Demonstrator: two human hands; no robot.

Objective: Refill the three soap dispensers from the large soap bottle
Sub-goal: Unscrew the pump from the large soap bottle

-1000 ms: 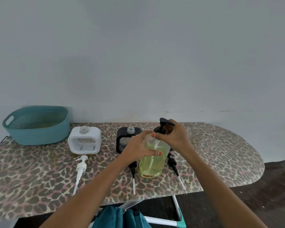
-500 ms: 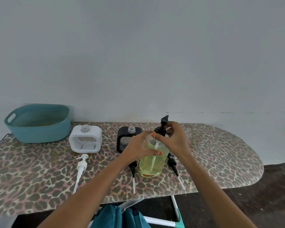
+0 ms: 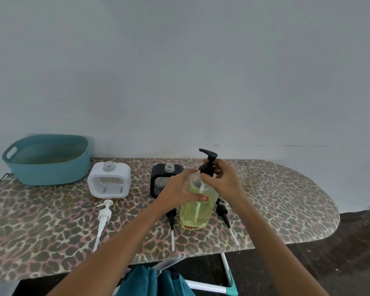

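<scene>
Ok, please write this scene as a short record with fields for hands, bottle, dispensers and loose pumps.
left hand: holds the large soap bottle by its body
right hand: grips the bottle pump at its collar
bottle: upright on the ironing board
white dispenser: neck open
black dispenser: neck open
loose: white pump, black pump, second black pump

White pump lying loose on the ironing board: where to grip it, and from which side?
Grip the white pump at its thick collar, from straight above, fingers across its length. It lies flat on the ironing board, head toward the white dispenser, thin tube pointing near; the tube looks too slim to hold firmly. Left hand holds the soap bottle, right hand its black pump.
</scene>
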